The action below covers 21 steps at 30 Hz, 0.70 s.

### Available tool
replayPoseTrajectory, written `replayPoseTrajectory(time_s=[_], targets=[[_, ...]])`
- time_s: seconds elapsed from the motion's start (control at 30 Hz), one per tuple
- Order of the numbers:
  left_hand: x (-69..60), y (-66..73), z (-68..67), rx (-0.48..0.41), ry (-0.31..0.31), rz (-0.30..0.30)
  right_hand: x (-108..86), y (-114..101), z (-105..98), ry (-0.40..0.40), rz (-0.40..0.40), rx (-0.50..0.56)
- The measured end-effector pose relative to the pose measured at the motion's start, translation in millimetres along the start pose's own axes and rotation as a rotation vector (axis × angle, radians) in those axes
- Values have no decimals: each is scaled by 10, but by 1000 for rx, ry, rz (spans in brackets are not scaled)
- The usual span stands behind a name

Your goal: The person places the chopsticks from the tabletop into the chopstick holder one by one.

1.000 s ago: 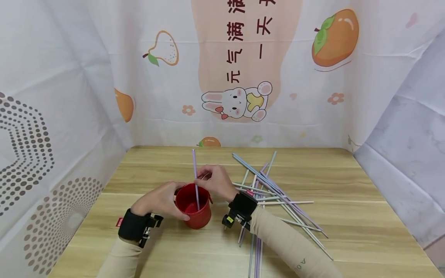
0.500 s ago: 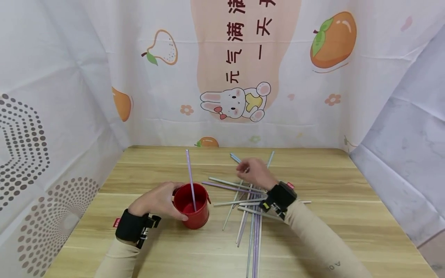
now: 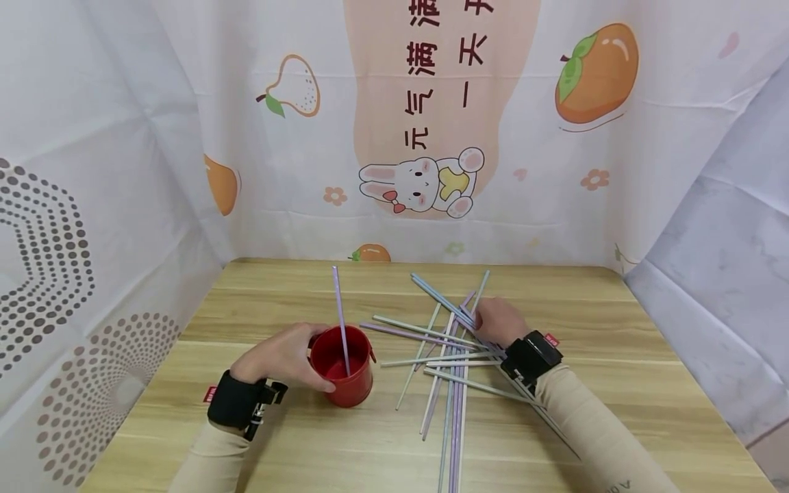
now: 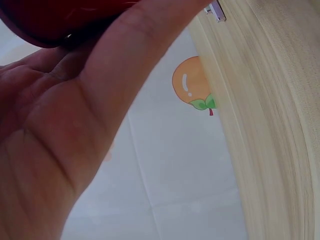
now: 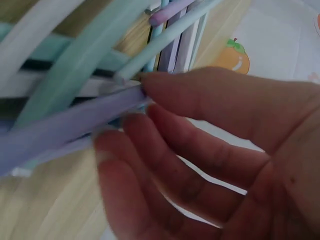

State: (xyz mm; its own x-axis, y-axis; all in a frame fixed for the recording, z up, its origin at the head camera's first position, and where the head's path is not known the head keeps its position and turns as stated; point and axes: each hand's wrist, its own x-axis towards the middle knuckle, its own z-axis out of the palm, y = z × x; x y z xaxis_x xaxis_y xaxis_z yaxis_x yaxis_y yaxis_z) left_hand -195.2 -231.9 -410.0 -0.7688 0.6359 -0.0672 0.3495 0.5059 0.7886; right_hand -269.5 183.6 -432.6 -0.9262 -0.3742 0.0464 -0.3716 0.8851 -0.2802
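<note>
A red bucket (image 3: 357,385) stands on the table with one purple stick (image 3: 340,308) leaning upright in it. My left hand (image 3: 286,355) grips the bucket's left side, thumb at the front; the left wrist view shows the bucket's dark red wall (image 4: 60,20) against the palm. At the pile's upper right, my right hand (image 3: 501,322) is over the sticks. In the right wrist view the thumb and fingers of my right hand (image 5: 200,145) pinch the end of a purple stick (image 5: 75,120), with green and white sticks crossing beside it.
Loose purple, green, blue and white sticks (image 3: 453,418) lie crossed on the wooden table (image 3: 259,294), right of the bucket. A printed white curtain (image 3: 296,164) hangs behind the table, and more cloth hangs at both sides.
From the bucket's rim my right hand has moved right to the pile, leaving the purple stick in the bucket, and now pinches another purple stick. My left hand has stayed on the bucket.
</note>
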Motion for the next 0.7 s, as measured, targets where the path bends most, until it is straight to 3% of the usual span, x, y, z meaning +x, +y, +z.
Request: replayPoseTrajectory(time_s=[0.5,0.7], targets=[[-20,-14,12,7,7,-15,14,-39,4,-79,41,-13],[2,6,14,1,5,-23,-3,-57,-156,-23,-48,48]])
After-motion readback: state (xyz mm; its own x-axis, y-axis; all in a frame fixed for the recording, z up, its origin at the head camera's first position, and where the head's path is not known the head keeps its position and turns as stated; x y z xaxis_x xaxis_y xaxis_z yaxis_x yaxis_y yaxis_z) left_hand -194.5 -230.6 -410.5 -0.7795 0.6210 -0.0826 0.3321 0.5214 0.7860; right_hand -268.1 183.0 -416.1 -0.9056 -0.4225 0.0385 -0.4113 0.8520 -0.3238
